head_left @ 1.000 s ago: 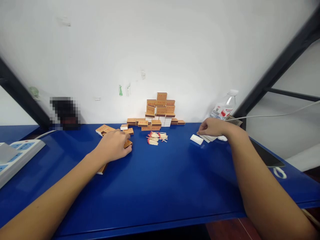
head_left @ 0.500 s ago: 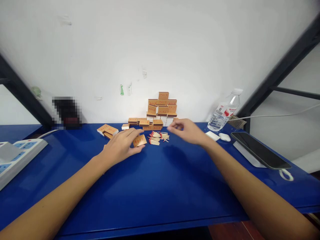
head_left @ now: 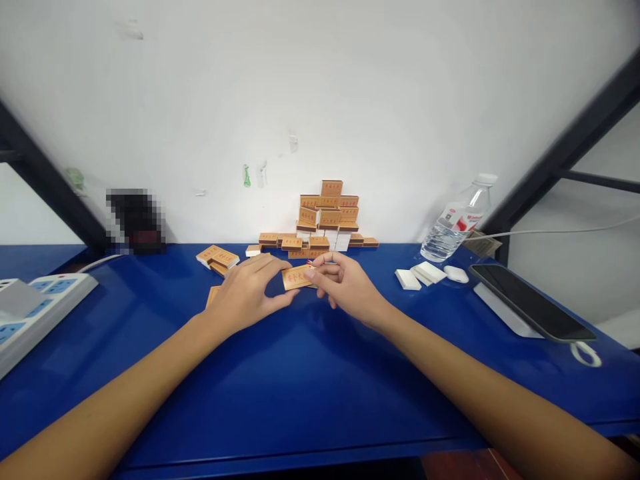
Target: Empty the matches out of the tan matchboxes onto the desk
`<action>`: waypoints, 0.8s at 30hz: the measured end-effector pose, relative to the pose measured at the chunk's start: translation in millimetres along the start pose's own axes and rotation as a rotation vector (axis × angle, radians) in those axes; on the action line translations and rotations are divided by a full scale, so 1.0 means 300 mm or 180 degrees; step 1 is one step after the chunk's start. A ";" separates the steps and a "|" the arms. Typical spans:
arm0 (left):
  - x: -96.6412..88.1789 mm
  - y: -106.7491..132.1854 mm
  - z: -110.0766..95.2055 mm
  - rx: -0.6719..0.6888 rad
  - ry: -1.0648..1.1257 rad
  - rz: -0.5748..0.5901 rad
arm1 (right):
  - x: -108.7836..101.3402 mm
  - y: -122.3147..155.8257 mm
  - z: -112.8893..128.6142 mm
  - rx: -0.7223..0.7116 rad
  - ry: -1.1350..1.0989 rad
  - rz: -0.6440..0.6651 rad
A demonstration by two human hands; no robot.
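A tan matchbox (head_left: 295, 277) with red print is gripped between the thumb and fingers of my left hand (head_left: 245, 290). Close against its right end, my right hand (head_left: 347, 287) is closed in a pinch. Red match heads (head_left: 309, 263) show at its fingertips; how many matches it holds cannot be made out. The loose match pile is hidden behind my right hand and the box. Behind both hands, a stepped stack of matchboxes (head_left: 330, 217) rises against the wall. More matchboxes (head_left: 219, 257) lie left of my left hand, and one is partly covered by its wrist.
White boxes (head_left: 408, 279) lie to the right beside a white earphone case (head_left: 456, 274). Behind them a water bottle (head_left: 457, 223) leans by the wall. A phone (head_left: 530, 301) rests at the right, a power strip (head_left: 45, 313) at the left, all on the blue table (head_left: 300, 387).
My right hand has moved left and toward me, up to the matchbox, with red match heads at its fingertips. The matchbox now appears slightly further right. The match pile has become hidden.
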State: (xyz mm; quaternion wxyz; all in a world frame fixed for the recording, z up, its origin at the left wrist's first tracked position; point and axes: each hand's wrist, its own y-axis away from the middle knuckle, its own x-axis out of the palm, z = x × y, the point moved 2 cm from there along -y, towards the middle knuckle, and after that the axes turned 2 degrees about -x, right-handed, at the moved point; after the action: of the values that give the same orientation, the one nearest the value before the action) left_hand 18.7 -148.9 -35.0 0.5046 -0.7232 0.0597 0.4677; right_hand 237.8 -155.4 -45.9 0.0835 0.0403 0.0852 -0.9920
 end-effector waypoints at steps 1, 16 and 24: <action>0.000 -0.002 0.002 -0.0050 0.0035 -0.0004 | -0.005 -0.004 0.000 -0.0055 -0.0003 -0.0115; -0.004 -0.003 -0.007 -0.0026 -0.0018 -0.0055 | 0.001 0.001 -0.006 0.0026 0.0008 0.0103; 0.004 0.002 0.016 -0.0122 -0.0008 0.0034 | -0.031 -0.015 -0.014 0.0246 0.0021 -0.0066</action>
State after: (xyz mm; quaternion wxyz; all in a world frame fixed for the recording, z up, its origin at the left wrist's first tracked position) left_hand 16.1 -144.9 -36.5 0.4883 -0.7318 0.0540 0.4724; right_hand 246.3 -148.9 -48.3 0.0713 0.0458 0.0475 -0.9953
